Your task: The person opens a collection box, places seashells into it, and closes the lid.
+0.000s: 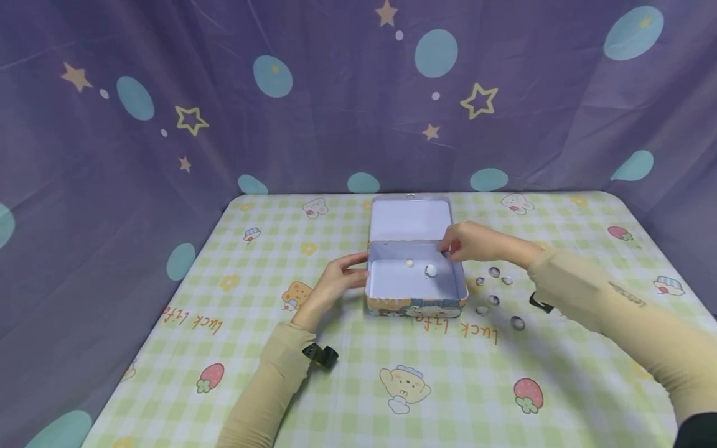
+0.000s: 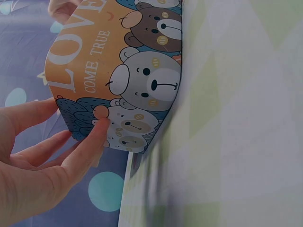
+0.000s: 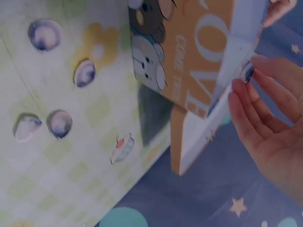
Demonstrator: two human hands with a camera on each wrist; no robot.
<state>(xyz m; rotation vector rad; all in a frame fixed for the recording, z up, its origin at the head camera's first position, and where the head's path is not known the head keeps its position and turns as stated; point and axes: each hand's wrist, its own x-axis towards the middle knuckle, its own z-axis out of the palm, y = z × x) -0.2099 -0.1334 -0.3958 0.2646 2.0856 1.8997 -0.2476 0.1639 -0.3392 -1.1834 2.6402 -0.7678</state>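
An open hinged tin box point(image 1: 416, 306), printed with bears, stands on the table with its lid point(image 1: 411, 219) tipped back. My left hand point(image 1: 338, 280) touches the box's left side with fairly straight fingers, which the left wrist view shows against a box corner. Above the box's right back corner, my right hand point(image 1: 470, 241) pinches a small seashell point(image 3: 247, 72), dark and white, between thumb and fingertips. Inside the box lie a pale shell point(image 1: 409, 263) and a white shell with a dark edge point(image 1: 430, 271).
Several loose seashells point(image 1: 494, 300) are scattered on the checked tablecloth point(image 1: 459, 392) to the right of the box. A purple curtain point(image 1: 347, 137) hangs behind the table and at its sides. Black wrist cameras point(image 1: 322, 356) are strapped over both sleeves.
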